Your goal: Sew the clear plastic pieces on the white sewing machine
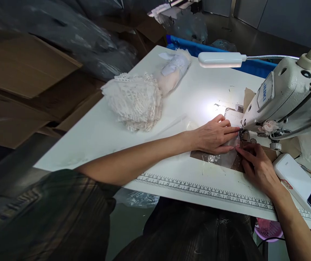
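Observation:
My left hand (216,135) lies flat on a piece of thin sheer fabric (224,159), its fingers stretched toward the needle area of a white sewing machine (280,94). On the near side of the needle, my right hand (257,163) pinches the fabric's edge between thumb and forefinger. The sheer fabric spreads over a brown patch (198,155) on the machine bed. A lamp (220,59) lights the metal plate (232,115) beyond my left fingers. The machine's head and my fingers partly hide the stitching spot.
A stack of white lace (136,99) and a rolled pale fabric bundle (175,70) lie on the table's left. A white power bank (298,181) is beside my right forearm. Cardboard boxes (22,65) stand left; a ruler strip (209,193) lines the front edge.

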Motion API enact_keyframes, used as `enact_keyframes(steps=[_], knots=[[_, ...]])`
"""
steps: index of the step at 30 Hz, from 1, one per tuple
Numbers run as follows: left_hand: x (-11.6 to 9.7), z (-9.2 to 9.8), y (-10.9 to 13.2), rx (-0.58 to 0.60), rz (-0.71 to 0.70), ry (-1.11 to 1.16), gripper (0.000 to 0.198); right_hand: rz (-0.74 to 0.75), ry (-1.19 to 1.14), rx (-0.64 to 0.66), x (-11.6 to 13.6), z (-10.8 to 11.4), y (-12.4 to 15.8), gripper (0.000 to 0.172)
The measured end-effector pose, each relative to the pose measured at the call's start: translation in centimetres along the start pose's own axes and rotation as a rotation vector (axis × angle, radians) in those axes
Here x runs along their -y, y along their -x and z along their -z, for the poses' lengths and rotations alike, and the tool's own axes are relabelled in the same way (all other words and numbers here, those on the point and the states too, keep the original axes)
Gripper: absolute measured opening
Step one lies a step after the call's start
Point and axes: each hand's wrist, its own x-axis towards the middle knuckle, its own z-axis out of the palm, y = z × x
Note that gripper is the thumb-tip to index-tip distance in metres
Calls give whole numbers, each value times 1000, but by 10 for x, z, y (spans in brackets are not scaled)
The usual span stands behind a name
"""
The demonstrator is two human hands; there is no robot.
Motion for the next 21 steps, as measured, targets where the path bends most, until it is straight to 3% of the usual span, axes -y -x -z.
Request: enact_keyframes(steps=[11,21], knots=[[-1,1,-1,72,67,59,49,11,-19,-34,-2,-1,0,39],[-2,-1,-1,21,80,131,48,-12,-26,-36,-2,-2,0,37]])
